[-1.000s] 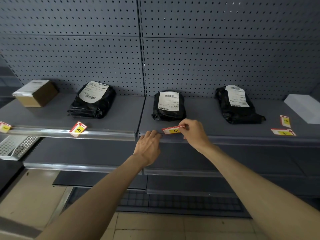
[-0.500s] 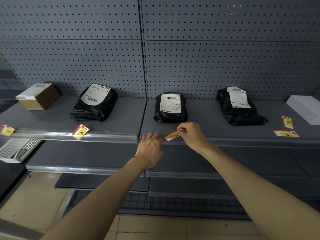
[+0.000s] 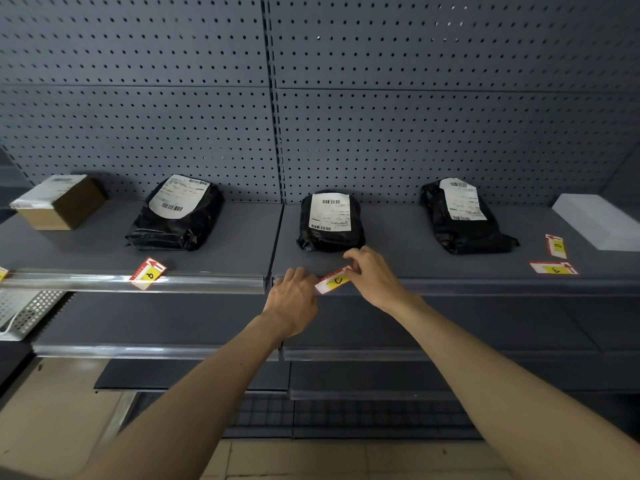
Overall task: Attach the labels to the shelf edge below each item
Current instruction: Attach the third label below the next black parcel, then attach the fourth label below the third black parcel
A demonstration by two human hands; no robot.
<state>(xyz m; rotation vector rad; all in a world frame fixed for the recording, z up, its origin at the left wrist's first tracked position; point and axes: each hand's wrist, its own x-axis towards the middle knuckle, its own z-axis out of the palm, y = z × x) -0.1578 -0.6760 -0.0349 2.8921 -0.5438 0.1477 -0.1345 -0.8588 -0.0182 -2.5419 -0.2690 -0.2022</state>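
Observation:
A red, white and yellow label marked C [image 3: 335,280] is tilted against the shelf edge [image 3: 485,287], just below the middle black parcel [image 3: 330,221]. My right hand [image 3: 375,277] pinches its upper right end. My left hand [image 3: 294,294] has its fingertips on the label's lower left end at the edge strip. Another label marked B [image 3: 148,273] leans on the clear edge strip [image 3: 86,281] under the left black parcel [image 3: 176,213]. Two loose labels [image 3: 553,258] lie flat on the shelf at the right, beside the right black parcel [image 3: 462,216].
A cardboard box [image 3: 59,200] stands at the shelf's far left, with a label corner [image 3: 2,272] below it at the frame's edge. A white box [image 3: 599,221] sits at the far right. A white perforated basket [image 3: 24,313] rests on the lower shelf. Pegboard backs the shelves.
The C label has dropped from level above the shelf to a tilt against its edge, with both hands following it down. My left fingertips have closed in on its left end.

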